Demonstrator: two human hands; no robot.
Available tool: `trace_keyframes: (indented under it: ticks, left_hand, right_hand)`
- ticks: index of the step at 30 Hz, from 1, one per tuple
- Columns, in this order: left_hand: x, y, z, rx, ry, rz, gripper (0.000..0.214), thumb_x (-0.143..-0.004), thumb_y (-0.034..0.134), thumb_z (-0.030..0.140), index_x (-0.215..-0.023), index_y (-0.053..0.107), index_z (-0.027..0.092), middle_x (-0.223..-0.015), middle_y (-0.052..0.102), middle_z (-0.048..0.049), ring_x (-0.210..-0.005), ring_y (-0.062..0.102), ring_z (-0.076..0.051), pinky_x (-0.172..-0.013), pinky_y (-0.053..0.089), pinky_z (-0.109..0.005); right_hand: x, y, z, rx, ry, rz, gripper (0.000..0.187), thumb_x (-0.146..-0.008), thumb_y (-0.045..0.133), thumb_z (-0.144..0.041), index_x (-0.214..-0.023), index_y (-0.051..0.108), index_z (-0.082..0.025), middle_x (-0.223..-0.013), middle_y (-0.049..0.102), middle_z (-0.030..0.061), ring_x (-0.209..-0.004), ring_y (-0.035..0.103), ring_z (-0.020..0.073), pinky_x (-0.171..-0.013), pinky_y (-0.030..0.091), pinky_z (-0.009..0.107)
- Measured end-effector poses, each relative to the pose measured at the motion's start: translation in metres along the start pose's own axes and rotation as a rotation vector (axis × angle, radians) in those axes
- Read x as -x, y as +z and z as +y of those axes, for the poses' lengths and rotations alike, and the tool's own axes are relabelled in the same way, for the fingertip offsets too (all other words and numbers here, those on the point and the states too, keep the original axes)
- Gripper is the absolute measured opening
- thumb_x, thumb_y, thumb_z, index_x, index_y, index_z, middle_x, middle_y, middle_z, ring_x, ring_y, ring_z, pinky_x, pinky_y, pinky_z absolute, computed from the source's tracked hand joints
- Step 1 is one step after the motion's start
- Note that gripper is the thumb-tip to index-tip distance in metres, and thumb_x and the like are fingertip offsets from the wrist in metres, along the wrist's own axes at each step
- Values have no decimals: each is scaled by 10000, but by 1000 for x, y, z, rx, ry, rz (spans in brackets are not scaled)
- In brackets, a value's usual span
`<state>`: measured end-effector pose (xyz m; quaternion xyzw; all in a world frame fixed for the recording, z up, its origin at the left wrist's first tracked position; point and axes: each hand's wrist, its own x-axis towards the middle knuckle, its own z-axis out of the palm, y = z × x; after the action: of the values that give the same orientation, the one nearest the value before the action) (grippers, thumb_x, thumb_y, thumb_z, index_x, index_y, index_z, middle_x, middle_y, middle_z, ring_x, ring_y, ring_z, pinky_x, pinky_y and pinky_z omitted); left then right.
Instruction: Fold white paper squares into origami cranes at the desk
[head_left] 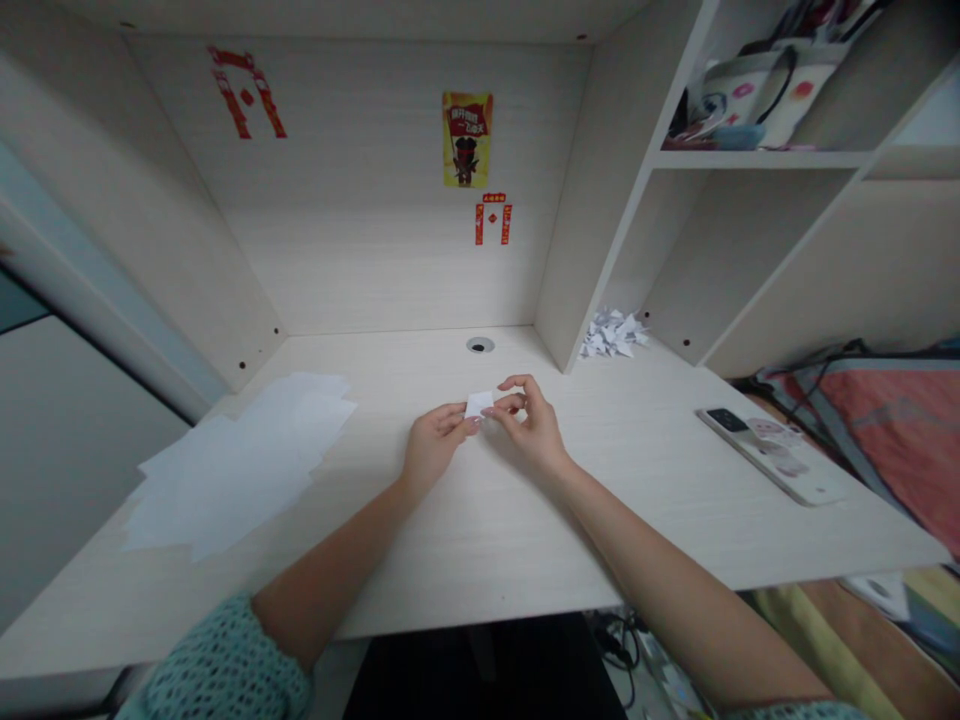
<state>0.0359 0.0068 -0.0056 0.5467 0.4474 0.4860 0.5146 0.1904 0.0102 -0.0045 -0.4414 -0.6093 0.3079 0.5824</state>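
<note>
A small folded piece of white paper (477, 404) is held just above the pale wooden desk (480, 520), near its middle. My left hand (433, 440) pinches the paper's lower left side with curled fingers. My right hand (529, 420) grips its right edge between thumb and fingertips. Both hands meet at the paper, and part of it is hidden behind the fingers.
A loose stack of white paper sheets (232, 465) lies at the desk's left. A pile of small folded paper pieces (613, 333) sits in the shelf nook at back right. A phone (772, 452) rests on the right. A cable hole (480, 345) is behind the hands.
</note>
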Motion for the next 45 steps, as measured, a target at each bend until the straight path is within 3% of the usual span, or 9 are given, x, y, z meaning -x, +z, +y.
trace_keyframes:
  ticks: [6,12,19,23,26,30,36,45]
  left_hand:
    - [1,0,2,41,50,26,461,-663,695,356,-1059,594,144,-759,714,-67,-721,665,-178,-738,502,-296]
    - [5,1,3,-53,154,60,434,-716,639,384,-1084,577,161,-780,712,-72,-729,671,-189,-718,508,-292]
    - [3,2,-3,-40,142,18,422,-729,618,382,-1082,573,157,-824,711,-75,-765,663,-181,-734,499,-287]
    - [1,-1,-5,-197,136,24,261,-710,622,397,-842,664,176,-763,704,-49,-705,646,-167,-666,486,-251]
    - [0,-4,-7,-311,148,41,249,-718,597,427,-720,670,188,-690,685,-33,-650,626,-159,-630,471,-246]
    - [-1,-5,-7,-306,174,14,288,-741,563,446,-722,665,177,-683,670,-33,-647,613,-157,-627,459,-244]
    - [1,-3,-3,-240,157,0,301,-736,570,446,-726,663,160,-660,650,-28,-635,593,-147,-618,446,-237]
    - [0,-1,2,-178,130,-32,282,-725,592,427,-717,663,154,-662,634,-28,-643,576,-141,-635,445,-240]
  right_hand:
    - [-1,3,2,-172,60,-3,397,-690,666,-296,-991,415,-233,-628,643,-21,-592,578,150,-597,397,264]
    - [-2,3,3,-397,193,-124,620,-591,745,-288,-1121,424,-254,-688,653,-35,-607,589,136,-646,430,278]
    - [-3,2,11,-455,249,-116,391,-591,750,-290,-913,540,-216,-604,631,-48,-557,569,116,-630,432,265]
    - [-5,1,14,-418,216,-59,330,-584,755,-287,-828,550,-203,-554,594,-61,-516,526,94,-586,415,242]
    - [-6,1,14,-388,215,-18,375,-574,758,-306,-885,580,-194,-572,601,-51,-537,536,103,-598,425,251]
    - [-5,3,12,-392,272,-42,484,-579,748,-335,-1015,602,-186,-671,658,-13,-615,579,127,-651,435,273]
    - [-2,3,10,-333,354,-206,232,-608,720,-363,-683,679,-147,-709,676,33,-622,557,122,-607,388,248]
    - [-1,4,9,-342,379,-148,225,-612,715,-381,-615,663,-162,-615,642,9,-561,505,114,-556,338,243]
